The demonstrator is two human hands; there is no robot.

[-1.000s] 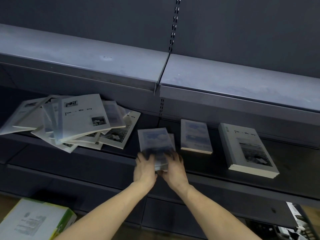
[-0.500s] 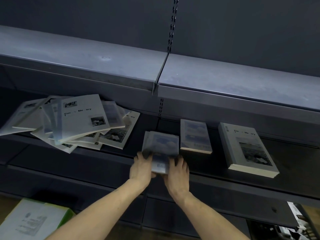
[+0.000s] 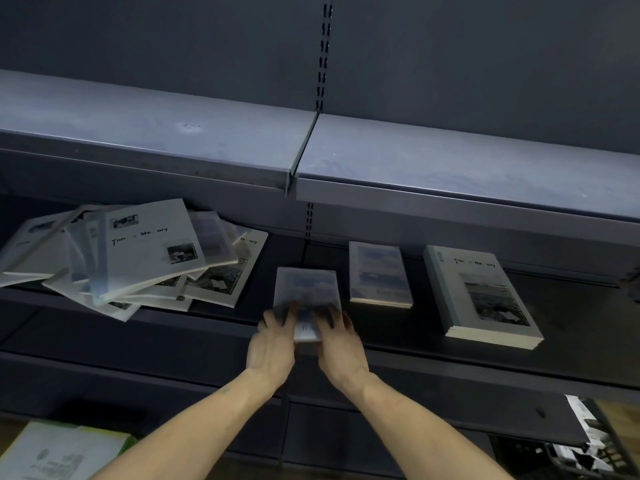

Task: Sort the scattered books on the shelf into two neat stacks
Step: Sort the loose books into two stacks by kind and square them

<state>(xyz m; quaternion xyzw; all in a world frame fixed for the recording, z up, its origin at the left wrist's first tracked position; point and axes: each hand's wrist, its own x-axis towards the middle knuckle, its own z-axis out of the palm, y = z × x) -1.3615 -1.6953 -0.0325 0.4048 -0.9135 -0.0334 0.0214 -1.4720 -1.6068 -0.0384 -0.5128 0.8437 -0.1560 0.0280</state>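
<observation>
Both hands, left hand point(image 3: 272, 346) and right hand point(image 3: 341, 344), gripped the small books point(image 3: 306, 289) just left of the small stack point(image 3: 379, 273); squaring their edges before placing them seemed wise.

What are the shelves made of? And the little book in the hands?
The shelf looks like painted metal: thin folded grey edges, dull sheen, and a slotted upright behind. The little book looks like paper with a smooth, maybe slightly glossy cover; it is blurred, so the finish is uncertain. Both the left hand and right hand hold it.
</observation>
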